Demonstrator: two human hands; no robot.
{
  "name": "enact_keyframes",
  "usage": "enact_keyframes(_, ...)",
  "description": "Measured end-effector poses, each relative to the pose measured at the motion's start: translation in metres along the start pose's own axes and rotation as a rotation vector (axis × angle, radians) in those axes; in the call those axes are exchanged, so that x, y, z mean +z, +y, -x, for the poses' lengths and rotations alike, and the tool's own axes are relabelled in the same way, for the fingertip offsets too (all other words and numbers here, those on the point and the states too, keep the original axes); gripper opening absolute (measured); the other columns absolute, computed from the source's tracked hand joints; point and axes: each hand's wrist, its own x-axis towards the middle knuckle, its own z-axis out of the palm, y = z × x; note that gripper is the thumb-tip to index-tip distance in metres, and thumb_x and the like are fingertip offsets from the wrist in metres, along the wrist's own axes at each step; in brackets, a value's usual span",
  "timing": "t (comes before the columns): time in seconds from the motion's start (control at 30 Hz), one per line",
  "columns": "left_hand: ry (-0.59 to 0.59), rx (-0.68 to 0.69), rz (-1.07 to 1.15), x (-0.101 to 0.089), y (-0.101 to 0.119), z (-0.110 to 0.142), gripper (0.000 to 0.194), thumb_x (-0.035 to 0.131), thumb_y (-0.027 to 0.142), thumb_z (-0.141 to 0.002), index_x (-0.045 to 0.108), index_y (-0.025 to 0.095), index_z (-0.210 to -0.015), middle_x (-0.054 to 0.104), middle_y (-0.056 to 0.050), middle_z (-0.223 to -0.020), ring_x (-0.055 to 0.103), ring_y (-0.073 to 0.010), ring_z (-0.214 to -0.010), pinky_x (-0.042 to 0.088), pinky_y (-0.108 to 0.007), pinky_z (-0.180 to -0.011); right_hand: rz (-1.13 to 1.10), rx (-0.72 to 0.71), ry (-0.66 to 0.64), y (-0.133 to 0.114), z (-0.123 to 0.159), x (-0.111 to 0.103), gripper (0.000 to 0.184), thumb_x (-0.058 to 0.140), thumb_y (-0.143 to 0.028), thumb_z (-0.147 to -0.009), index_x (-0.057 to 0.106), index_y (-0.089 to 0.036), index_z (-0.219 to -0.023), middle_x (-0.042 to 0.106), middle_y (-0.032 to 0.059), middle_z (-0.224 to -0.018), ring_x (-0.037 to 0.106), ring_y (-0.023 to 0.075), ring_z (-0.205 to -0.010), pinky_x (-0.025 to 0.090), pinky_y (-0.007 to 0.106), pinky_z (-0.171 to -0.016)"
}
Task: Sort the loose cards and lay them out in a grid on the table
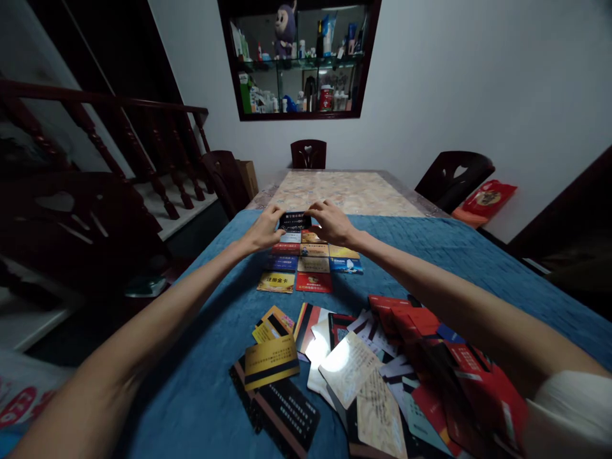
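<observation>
Both my arms reach far out over a blue cloth (201, 395). My left hand (266, 231) and my right hand (331, 221) pinch the two ends of a black card (295, 221) at the far end of a grid of cards (306, 261) laid flat in rows. The grid holds red, yellow, blue and tan cards. Close to me lies a loose heap of cards (363, 376), with gold, black, white and red ones overlapping.
The table (344, 188) shows a marbled top beyond the cloth. Dark wooden chairs (308, 153) stand at the far end and both sides. A stair railing (143, 146) runs on the left. A wall niche (299, 60) holds bottles and a toy. A red bag (488, 197) leans at the right.
</observation>
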Motion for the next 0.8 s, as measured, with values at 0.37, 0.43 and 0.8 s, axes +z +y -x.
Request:
enact_keyframes(0.37,-0.112,-0.104,-0.114,0.022,-0.035,-0.021,0.039,0.061,0.014,-0.076,0.063,0.013,-0.115,0.06,-0.01,-0.119,0.059,-0.0224,-0.111,0.047,-0.029,-0.1,0.032,0.065,-0.136,0.012,-0.037,0.039,0.033,0.059,-0.021,-0.088,0.069,-0.017,-0.119,0.064,0.0133,-0.126,0.052,0.03,-0.112,0.039,0.036,-0.092)
enact_keyframes(0.43,-0.15,-0.127,-0.152,0.027,-0.043,-0.024,0.038,0.062,0.016,-0.076,0.064,0.013,-0.114,0.06,-0.01,-0.119,0.06,-0.0219,-0.109,0.048,-0.028,-0.099,0.03,0.086,-0.162,0.014,-0.043,0.049,0.035,0.059,-0.023,-0.088,0.068,-0.018,-0.121,0.063,0.0126,-0.127,0.052,0.0303,-0.114,0.039,0.036,-0.091)
enact_keyframes(0.8,-0.296,-0.214,-0.22,0.053,-0.078,-0.052,0.038,0.06,0.015,-0.07,0.07,0.013,-0.107,0.066,-0.009,-0.112,0.063,-0.0233,-0.101,0.049,-0.027,-0.091,0.032,0.145,-0.246,0.028,-0.074,0.089,0.042,0.061,-0.026,-0.084,0.066,-0.02,-0.125,0.066,0.0118,-0.125,0.054,0.0284,-0.117,0.039,0.034,-0.095)
